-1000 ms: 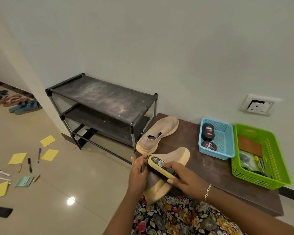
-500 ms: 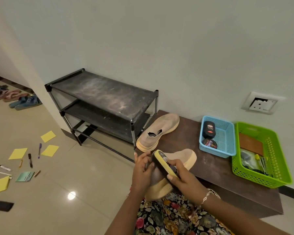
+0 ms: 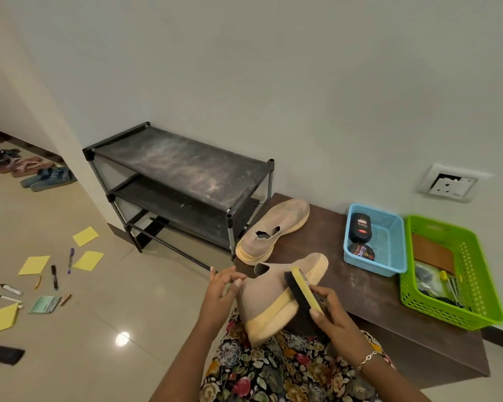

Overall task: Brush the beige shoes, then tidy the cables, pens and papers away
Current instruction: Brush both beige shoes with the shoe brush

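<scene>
Shifting the brush [image 3: 302, 287] farther along the beige shoe [image 3: 266, 294] than before. Curling right fingers [image 3: 315, 313] round it, gripping the heel with left fingers [image 3: 230, 277].

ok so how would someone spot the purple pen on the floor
Left of the black shoe rack, yellow papers lie scattered on the floor. The purple pen lies between two of them, just right of a black pen. It is the only purple one; the others nearby are black, white or brown.
</scene>
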The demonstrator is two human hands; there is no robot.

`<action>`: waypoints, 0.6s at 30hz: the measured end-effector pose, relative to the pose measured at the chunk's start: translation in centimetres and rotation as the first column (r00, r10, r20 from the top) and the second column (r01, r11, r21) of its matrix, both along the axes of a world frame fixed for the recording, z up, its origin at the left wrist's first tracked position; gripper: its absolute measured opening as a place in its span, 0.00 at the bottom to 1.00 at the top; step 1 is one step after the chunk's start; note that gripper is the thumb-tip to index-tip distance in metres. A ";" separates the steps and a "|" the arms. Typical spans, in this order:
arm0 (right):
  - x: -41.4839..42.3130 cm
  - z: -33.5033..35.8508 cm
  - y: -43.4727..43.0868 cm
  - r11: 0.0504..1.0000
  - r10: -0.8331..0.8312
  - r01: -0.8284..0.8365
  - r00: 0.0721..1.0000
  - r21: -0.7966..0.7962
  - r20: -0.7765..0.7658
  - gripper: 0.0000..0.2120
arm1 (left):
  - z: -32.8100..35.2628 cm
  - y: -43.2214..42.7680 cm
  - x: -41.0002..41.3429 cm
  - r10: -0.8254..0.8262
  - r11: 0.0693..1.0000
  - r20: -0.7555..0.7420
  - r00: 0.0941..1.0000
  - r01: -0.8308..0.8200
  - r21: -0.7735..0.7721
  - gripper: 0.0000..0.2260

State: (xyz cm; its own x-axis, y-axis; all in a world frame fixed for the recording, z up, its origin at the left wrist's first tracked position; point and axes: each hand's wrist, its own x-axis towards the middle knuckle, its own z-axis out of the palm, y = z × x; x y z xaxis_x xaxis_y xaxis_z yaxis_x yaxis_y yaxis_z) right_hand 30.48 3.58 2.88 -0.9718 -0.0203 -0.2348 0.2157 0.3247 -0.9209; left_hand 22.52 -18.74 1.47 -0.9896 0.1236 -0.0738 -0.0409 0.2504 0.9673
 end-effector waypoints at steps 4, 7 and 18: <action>0.1 -0.1 -0.2 0.998 -0.030 0.030 1.000 -0.060 0.003 0.13 | -0.3 -0.8 -0.2 -0.067 0.998 0.107 0.992 0.069 -0.012 0.05; 0.6 -0.2 -0.4 0.980 -0.120 0.122 0.993 -0.156 0.023 0.13 | 0.3 -0.7 -0.5 -0.136 0.989 0.140 0.981 0.143 -0.040 0.05; 3.3 1.3 -1.6 0.590 -0.412 0.470 0.875 -0.657 0.256 0.12 | 4.1 3.8 -0.1 -0.209 0.965 0.058 0.976 0.196 0.175 0.08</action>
State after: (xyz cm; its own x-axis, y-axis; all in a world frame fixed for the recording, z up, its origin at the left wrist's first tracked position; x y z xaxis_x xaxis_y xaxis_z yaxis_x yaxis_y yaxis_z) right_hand 33.77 1.98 4.18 -0.8877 0.2250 -0.4018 0.2310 -0.5373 -0.8112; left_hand 22.43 -14.90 5.59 -0.9350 0.3378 -0.1082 -0.0801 0.0961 0.9921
